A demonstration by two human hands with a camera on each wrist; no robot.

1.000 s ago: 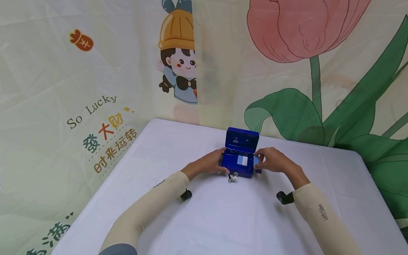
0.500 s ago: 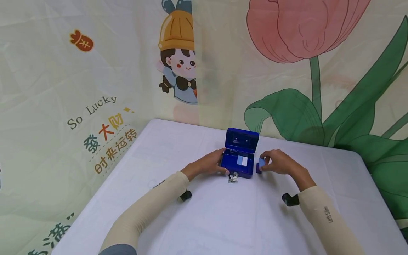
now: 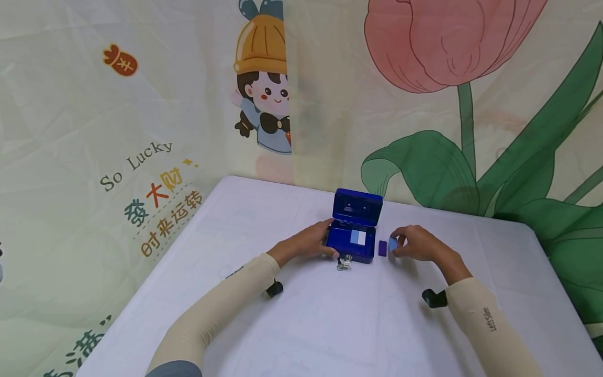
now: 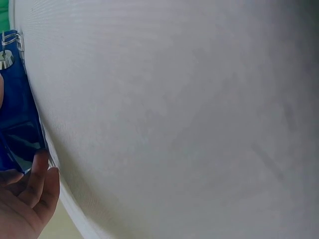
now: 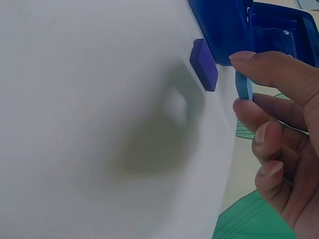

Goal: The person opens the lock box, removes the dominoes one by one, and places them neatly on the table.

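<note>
Light-blue block (image 3: 393,244) sits pinched between the thumb and index finger of the right hand (image 3: 416,243); that hand's other fingers curl loosely below. Just left of these fingertips, a purple block (image 3: 382,248) lies on the white desk (image 3: 339,314), between the right hand and the blue box (image 3: 361,257). The left hand (image 3: 312,241) grips the box's left side, thumb at its front corner. To the right of that thumb hangs a silver padlock (image 3: 348,262); beyond it stands the raised lid (image 3: 357,207).

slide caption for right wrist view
Right hand pinches a light-blue block near a purple block and an open blue hinged box.
</note>
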